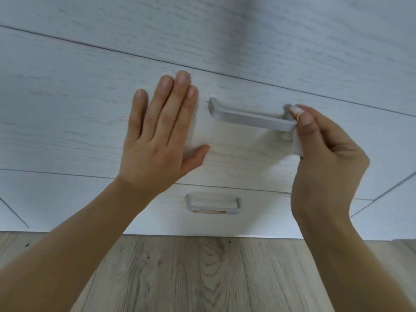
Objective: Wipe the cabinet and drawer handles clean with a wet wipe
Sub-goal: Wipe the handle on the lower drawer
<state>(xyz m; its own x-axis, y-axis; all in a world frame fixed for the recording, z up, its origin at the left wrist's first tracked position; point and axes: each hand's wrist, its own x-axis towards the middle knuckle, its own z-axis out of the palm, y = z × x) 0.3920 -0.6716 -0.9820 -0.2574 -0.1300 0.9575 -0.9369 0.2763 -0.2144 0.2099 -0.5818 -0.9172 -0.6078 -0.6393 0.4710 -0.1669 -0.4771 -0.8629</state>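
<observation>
Up close, the person's left hand [157, 131] lay flat on the pale wood-grain drawer front [247, 152], fingers straight and together, thumb spread, holding nothing; it sat just left of the upper handle [249, 117]. Both drawers were closed, so whatever they held could not be seen. The right hand [324, 154] pinched a small white wet wipe [297, 145] between curled thumb and fingers, pressing it against the right end of that upper handle, where the bar turns back toward the drawer front. The wipe looked folded and crumpled, mostly hidden by the fingers, with one corner hanging below the bar. The upper handle was a plain silver-grey bar. On the drawer below, near its top edge, the lower handle [213, 206] showed orange-brown marks along its front face. Beneath the cabinet ran a grey wood-look floor [202, 278].
</observation>
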